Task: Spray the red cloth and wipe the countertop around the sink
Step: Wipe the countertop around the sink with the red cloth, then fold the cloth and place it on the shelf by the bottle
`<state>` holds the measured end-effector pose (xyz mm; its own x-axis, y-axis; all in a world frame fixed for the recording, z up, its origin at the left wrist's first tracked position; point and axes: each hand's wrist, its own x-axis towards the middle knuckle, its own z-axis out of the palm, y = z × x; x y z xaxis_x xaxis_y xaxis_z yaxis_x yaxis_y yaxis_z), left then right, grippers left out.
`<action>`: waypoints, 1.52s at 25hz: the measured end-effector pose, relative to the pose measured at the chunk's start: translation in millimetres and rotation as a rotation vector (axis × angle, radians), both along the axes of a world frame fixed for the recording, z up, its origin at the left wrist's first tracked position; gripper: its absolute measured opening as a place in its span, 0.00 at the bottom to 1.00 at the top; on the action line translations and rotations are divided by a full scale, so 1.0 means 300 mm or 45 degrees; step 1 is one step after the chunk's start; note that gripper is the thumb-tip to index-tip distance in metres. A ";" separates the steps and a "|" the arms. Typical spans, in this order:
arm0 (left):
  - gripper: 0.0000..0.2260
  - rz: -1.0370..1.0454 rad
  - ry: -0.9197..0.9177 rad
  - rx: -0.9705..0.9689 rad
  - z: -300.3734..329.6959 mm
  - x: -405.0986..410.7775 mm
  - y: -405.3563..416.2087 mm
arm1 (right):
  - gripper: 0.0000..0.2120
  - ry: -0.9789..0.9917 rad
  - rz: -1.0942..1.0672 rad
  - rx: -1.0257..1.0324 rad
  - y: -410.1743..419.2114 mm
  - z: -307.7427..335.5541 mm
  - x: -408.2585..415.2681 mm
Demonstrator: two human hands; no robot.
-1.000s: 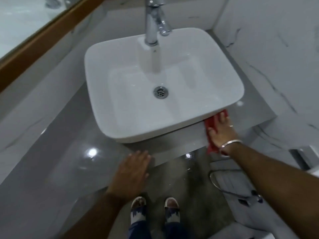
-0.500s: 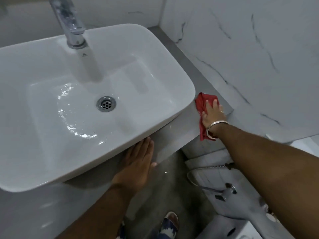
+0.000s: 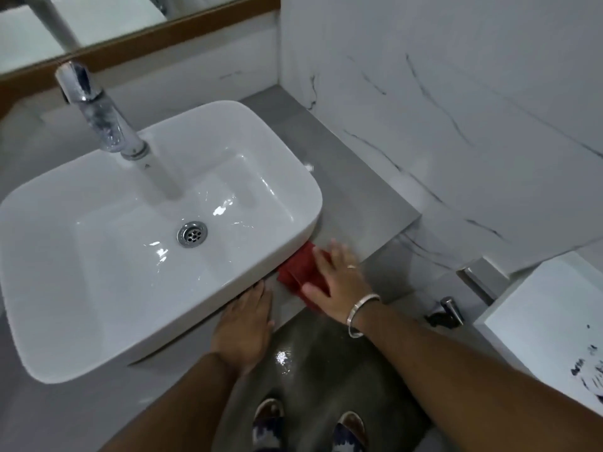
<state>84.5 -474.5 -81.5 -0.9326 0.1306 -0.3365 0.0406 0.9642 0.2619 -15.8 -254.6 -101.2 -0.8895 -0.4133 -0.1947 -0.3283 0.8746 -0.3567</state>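
A white rectangular sink (image 3: 280,164) stands on a grey countertop (image 3: 355,203). The red cloth (image 3: 298,269) lies flat on the countertop at the sink's front right corner, partly tucked under the rim. My right hand (image 3: 339,282), with a ring and a silver bangle, presses flat on the cloth, fingers spread and blurred. My left hand (image 3: 244,324) rests flat, palm down, on the counter's front edge just under the sink rim, holding nothing. No spray bottle is in view.
A chrome tap (image 3: 98,115) rises at the sink's back. A white marble wall (image 3: 456,109) bounds the counter on the right, and a wood-framed mirror (image 3: 130,31) runs behind. A white toilet tank (image 3: 554,314) and chrome fittings (image 3: 448,309) stand at the right. Wet floor and my shoes lie below.
My right hand has slid the red cloth left along the counter, from the right side to the sink's front corner. The view has swung; my left hand stays on the counter edge.
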 end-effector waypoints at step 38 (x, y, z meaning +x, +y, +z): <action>0.20 -0.413 -0.358 0.772 0.193 -0.347 1.411 | 0.19 0.117 -2.125 -0.446 1.207 0.354 0.522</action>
<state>-19.7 -51.2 -23.5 -0.7049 0.6235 -0.3382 0.1513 0.5979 0.7871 141.0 107.6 4.8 -0.3708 0.8994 -0.2315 0.7646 0.1541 -0.6259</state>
